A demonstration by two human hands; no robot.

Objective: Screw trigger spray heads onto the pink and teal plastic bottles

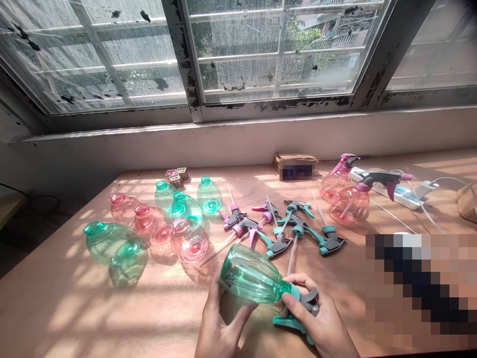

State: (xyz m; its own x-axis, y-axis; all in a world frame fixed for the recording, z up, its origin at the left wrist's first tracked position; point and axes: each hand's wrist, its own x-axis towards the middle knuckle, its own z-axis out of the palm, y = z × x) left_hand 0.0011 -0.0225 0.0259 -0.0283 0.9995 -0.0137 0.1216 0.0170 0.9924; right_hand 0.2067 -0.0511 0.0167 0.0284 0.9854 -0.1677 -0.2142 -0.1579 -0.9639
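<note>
I hold a green clear spray bottle (250,276) on its side just above the wooden table (74,308). My left hand (219,325) cups the bottle's body from below, fingers curled round it. My right hand (320,323) grips the grey and teal trigger head (302,308) at the bottle's neck. Loose trigger heads with dip tubes, some pink (238,221) and some teal (298,231), lie in a cluster just beyond the bottle.
Several empty green bottles (115,248) and pink bottles (190,241) lie at the left. Two pink bottles with heads fitted (346,196) rest at the right by a power strip (395,191). A cardboard box (296,164) and small caps (178,175) sit near the wall.
</note>
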